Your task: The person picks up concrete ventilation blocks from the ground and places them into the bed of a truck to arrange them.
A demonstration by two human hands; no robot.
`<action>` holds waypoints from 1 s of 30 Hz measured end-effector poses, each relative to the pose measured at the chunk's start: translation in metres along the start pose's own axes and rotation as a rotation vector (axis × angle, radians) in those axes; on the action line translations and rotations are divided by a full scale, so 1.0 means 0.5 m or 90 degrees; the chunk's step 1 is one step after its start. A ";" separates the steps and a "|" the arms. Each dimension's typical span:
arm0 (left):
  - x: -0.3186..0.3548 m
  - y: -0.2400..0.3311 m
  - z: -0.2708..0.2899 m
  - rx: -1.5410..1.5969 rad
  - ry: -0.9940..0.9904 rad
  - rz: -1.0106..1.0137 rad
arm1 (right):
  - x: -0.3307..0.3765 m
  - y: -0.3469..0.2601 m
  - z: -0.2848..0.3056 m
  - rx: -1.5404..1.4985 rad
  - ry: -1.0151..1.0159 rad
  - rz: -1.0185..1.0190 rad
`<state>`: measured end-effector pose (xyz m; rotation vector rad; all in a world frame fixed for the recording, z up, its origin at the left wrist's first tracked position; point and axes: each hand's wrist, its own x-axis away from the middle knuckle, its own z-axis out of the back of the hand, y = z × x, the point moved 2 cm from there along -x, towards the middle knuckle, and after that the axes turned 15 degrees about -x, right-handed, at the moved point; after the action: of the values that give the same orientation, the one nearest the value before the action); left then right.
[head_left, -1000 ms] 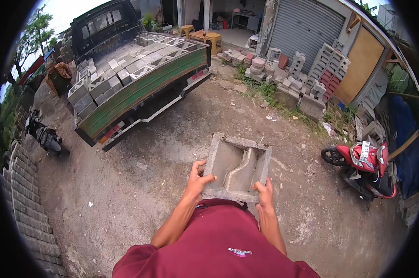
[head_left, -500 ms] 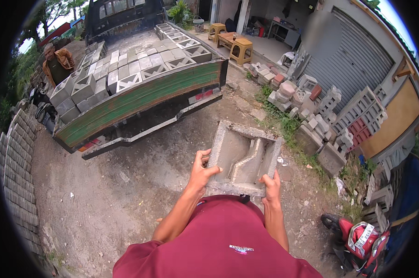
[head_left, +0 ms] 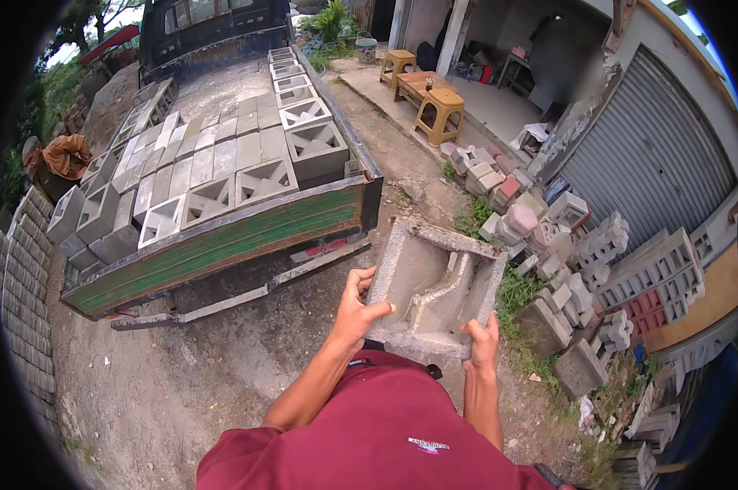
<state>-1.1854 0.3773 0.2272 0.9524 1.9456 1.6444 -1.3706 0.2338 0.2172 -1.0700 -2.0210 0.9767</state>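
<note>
A grey concrete ventilation block [head_left: 436,287], a square frame with an angled rib inside, is held in front of my waist, its open face tilted up toward me. My left hand [head_left: 359,310] grips its left edge, thumb on the rim and fingers round the outer side. On the right side of the block, my right hand [head_left: 481,341] is closed on the lower corner. Ahead and to the left stands a truck with a green tailgate [head_left: 222,245]. Similar blocks [head_left: 264,181] sit in rows on its bed, several with cross-shaped openings facing up.
A person in an orange-brown jacket [head_left: 65,157] is beside the truck's left side. Stacked grey slabs [head_left: 28,302] line the far left. Loose blocks [head_left: 522,219] lie piled along the right, before a metal shutter [head_left: 651,139]. Yellow stools [head_left: 441,114] and a low table [head_left: 422,85] stand farther back.
The truck now looks nearer and farther left, and the block pile looks closer. The person by the truck has bent down. The red motorcycle has left view. Both hands keep hold of the block.
</note>
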 end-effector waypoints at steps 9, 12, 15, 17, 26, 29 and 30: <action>-0.496 0.048 -0.114 -0.057 -0.006 -0.022 | -0.481 -0.077 -0.077 -0.027 0.022 0.003; -0.636 0.049 -0.151 -0.039 0.029 -0.023 | -0.659 -0.089 -0.083 -0.018 -0.017 -0.021; -0.790 0.043 -0.181 -0.057 0.073 -0.048 | -0.838 -0.096 -0.116 -0.025 -0.046 -0.010; -0.889 0.040 -0.198 -0.025 0.110 -0.053 | -0.971 -0.100 -0.135 -0.012 -0.106 -0.039; -1.239 0.055 -0.224 0.032 0.319 -0.067 | -1.422 -0.105 -0.318 0.046 -0.238 -0.148; -1.338 0.065 -0.194 0.021 0.383 -0.075 | -1.545 -0.079 -0.398 0.051 -0.283 -0.211; -1.372 0.064 -0.180 0.019 0.409 -0.076 | -1.584 -0.067 -0.427 0.048 -0.298 -0.238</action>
<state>-0.7760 -0.1804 0.2005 0.3120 2.3675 2.0189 -0.8483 -0.3993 0.2033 -0.4145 -2.4158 1.1605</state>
